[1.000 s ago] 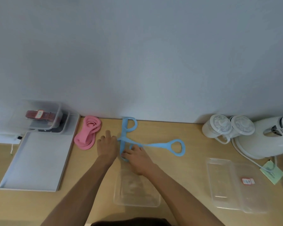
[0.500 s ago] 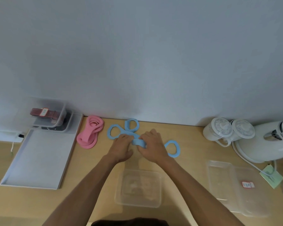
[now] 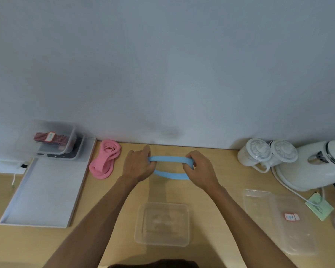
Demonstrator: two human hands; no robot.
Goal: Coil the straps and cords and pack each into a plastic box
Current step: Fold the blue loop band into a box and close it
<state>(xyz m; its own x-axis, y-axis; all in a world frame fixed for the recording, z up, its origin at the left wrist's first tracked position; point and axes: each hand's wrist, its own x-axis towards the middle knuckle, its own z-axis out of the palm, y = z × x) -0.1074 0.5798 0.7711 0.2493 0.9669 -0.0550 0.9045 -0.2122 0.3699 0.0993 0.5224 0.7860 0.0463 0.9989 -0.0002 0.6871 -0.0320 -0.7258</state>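
Head cam: the light blue rubbery strap with ring ends [image 3: 168,159] is no longer sprawled on the light wooden desk [image 3: 230,171]. A second ago it lay flat with the rings fanned out, and half a second ago I had both hands bunched over it. Now the hands are pulled apart with the strap gathered into a two-run band stretched between them, near the back edge at mid-desk. I can't see the rings, probably inside my fists. My read: the coil is basically formed, and the drop into the empty clear plastic box [image 3: 143,225] at the near edge is next

Left hand [image 3: 137,165]: palm down, fingers curled round the left end, one finger pointing at the back edge. Right hand [image 3: 200,169]: palm down, fingers wrapped round the right end. Both forearms come in from the near edge

The pink flat strap [image 3: 104,161] is loosely piled near the back edge, left of my left hand, not boxed yet
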